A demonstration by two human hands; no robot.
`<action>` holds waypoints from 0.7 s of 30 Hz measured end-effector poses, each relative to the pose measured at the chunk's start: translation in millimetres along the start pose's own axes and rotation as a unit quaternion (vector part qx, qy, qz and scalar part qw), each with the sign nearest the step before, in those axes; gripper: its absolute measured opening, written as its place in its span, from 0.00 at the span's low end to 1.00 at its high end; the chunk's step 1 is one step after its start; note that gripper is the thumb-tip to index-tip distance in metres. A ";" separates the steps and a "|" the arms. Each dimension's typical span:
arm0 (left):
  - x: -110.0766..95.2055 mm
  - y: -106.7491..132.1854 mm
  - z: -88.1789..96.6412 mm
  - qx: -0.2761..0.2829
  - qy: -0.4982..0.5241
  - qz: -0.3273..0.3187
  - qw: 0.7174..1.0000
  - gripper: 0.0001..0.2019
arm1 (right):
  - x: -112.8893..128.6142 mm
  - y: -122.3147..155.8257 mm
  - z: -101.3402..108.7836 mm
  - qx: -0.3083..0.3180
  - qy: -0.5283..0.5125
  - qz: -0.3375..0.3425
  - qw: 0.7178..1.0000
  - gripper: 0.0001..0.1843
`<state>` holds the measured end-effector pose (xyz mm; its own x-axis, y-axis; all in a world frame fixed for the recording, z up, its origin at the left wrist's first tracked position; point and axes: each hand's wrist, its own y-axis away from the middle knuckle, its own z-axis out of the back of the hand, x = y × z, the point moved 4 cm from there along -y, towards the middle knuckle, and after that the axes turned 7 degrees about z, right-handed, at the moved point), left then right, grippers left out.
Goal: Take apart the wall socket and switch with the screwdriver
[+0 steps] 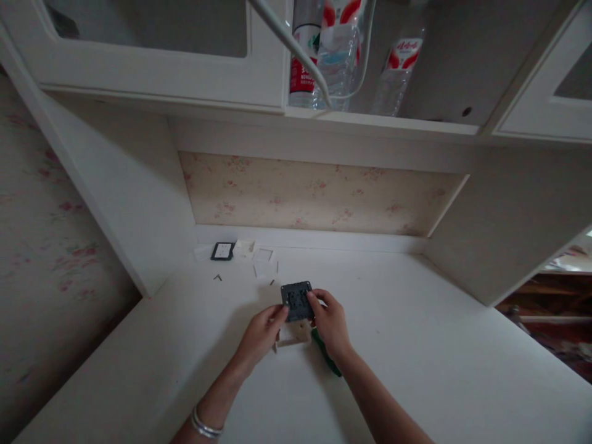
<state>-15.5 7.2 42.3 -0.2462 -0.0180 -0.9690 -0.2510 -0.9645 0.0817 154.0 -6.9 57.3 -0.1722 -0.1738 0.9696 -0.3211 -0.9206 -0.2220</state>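
A dark grey square socket panel, with recessed parts on the side facing me, is held up between both hands. My left hand pinches its lower left corner with thumb and fingers. On the right edge, my right hand grips it the same way. Just below the panel sits a cream open square box, partly hidden by the panel and my fingers. A green elongated object lies under my right hand and wrist; its far end is covered, so its kind is unclear.
At the back left of the white tabletop lie a black-framed white socket, a cream box, clear frames and small screws. Overhead, a shelf holds plastic bottles, with a pale cable hanging in front.
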 end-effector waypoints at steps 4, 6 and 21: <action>9.0 4.6 -7.0 0.007 0.106 0.039 0.994 0.23 | 3.0 -3.1 -18.2 0.015 0.056 0.054 0.997 0.18; 13.2 2.3 -4.7 -0.006 0.144 0.045 0.989 0.22 | 8.1 -5.6 -21.4 -0.011 0.098 0.115 0.988 0.14; 24.2 -3.1 41.7 -0.169 0.290 0.041 0.941 0.22 | 25.8 -30.9 -33.0 0.126 0.317 0.271 0.900 0.14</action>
<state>-59.7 20.7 28.3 0.3255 -0.1420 -0.9348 0.0826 -0.9806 0.1777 128.7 28.6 85.7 -0.7617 -0.4616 0.4546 0.1788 -0.8242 -0.5373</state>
